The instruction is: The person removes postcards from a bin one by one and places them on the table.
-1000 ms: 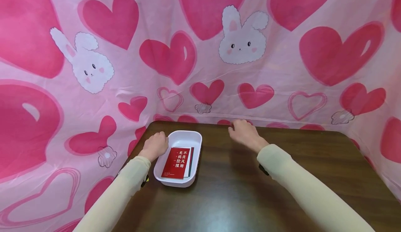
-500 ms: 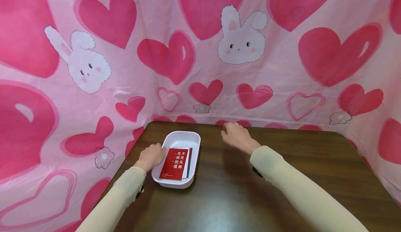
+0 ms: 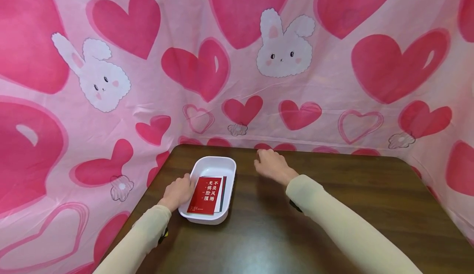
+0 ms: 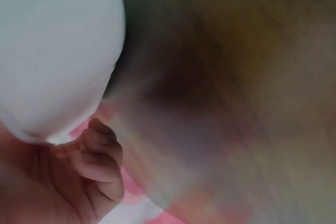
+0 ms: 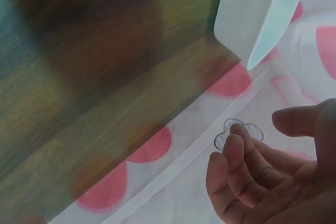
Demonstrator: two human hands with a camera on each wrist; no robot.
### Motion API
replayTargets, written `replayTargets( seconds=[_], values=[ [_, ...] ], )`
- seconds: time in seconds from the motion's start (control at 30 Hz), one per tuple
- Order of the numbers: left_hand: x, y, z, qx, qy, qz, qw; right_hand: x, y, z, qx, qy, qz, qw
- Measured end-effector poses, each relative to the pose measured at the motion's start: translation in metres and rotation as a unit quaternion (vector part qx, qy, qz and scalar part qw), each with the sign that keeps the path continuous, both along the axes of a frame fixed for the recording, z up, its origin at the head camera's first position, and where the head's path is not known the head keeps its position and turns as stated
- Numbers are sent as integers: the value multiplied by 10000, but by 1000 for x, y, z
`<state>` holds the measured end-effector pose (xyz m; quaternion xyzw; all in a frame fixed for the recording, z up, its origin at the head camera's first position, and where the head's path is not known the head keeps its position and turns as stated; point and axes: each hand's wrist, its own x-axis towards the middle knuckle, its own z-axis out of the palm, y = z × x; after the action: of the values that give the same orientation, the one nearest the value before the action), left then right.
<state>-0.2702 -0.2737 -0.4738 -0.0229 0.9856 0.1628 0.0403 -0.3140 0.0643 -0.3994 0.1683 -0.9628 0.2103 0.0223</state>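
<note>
A white plastic tray (image 3: 214, 170) stands on the left part of the table. Inside it lies a red booklet (image 3: 201, 203) with white Chinese characters, over other papers with white and dark edges. My left hand (image 3: 178, 192) grips the tray's left rim; in the left wrist view its curled fingers (image 4: 100, 166) sit at the edge of the white wall. To the right of the tray, apart from it, my right hand (image 3: 272, 165) hovers over the table's far part. The right wrist view shows its fingers (image 5: 244, 174) loosely bent and the thumb apart, holding nothing.
A dark brown wooden table (image 3: 333, 208) extends to the right of the tray. Pink cloth (image 3: 303, 80) with hearts and rabbits hangs along the table's back and left sides.
My left hand has come down onto the tray's left rim and now grips it. My right hand has moved left, closer to the tray. The booklet stays in the tray.
</note>
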Motion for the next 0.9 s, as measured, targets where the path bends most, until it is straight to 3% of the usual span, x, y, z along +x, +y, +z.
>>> replayTargets(
  seconds=[0.37,0.63,0.9],
  values=[
    [5,-2,-14,188,394,202,9988,8,-32,-11,-208,-226,206,9993],
    [1,1,-13,159,412,198,9988,12,-47,-9,-416,-282,334,9982],
    [7,4,-7,809,248,436,9955,16,-55,-6,-646,-563,509,9950]
  ],
)
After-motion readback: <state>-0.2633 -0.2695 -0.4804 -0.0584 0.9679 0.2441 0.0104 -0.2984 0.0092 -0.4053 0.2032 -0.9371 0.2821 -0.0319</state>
